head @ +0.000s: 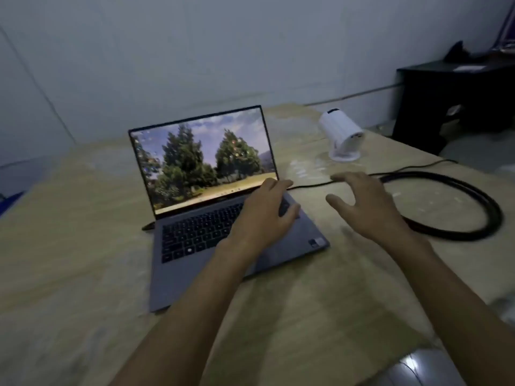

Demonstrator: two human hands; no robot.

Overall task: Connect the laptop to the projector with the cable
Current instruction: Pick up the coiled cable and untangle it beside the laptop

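An open laptop (211, 190) sits on the wooden table (69, 260), the left hand (267, 213) resting on its right edge. The right hand (365, 204) hovers spread beside the coiled black cable (457, 201), near the white projector (341, 136).

Both bare forearms reach forward; the left hand (266, 211) lies palm down, fingers loosely curled, while the right hand (365, 203) beside it spreads open, empty.

The left hand (264, 210) hid the laptop's (195, 235) right rear corner, so whether the cable (451, 207) was plugged in there could not be told. The right hand (362, 201) was blurred. The cabinet (457, 98) was cut off by the right edge.
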